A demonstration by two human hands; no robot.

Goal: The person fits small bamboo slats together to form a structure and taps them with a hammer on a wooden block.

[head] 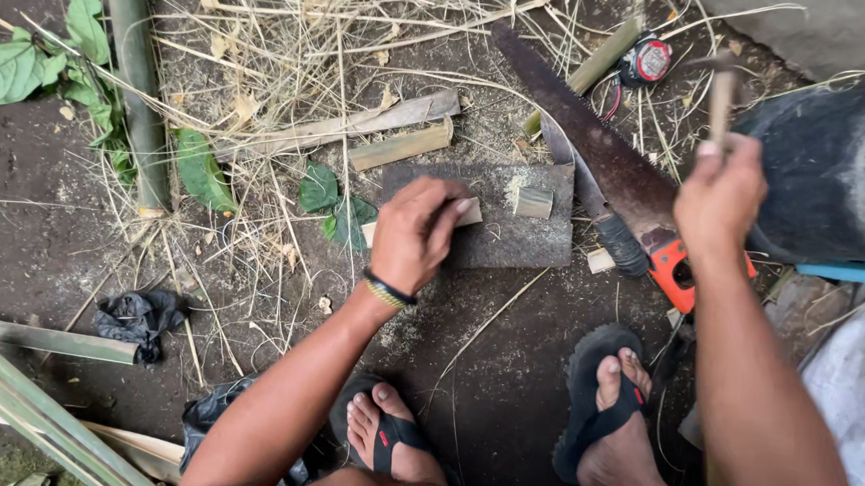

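Note:
My left hand [415,230] presses down on a short pale bamboo piece [470,213] that lies on a flat dark wooden board [526,238] on the ground. A second small bamboo block [533,201] sits on the same board, to the right. My right hand [719,197] is raised above the board's right side, fist closed around a thin wooden handle [721,98] that points up; its head is blurred. My two feet in black sandals [597,400] rest on the dirt below.
A rusty handsaw [595,148] with an orange handle and a dark-handled knife [602,217] lie right of the board. A tape measure [647,59] sits behind them. Split bamboo strips [39,415] lie at lower left, a bamboo pole [137,80] at upper left.

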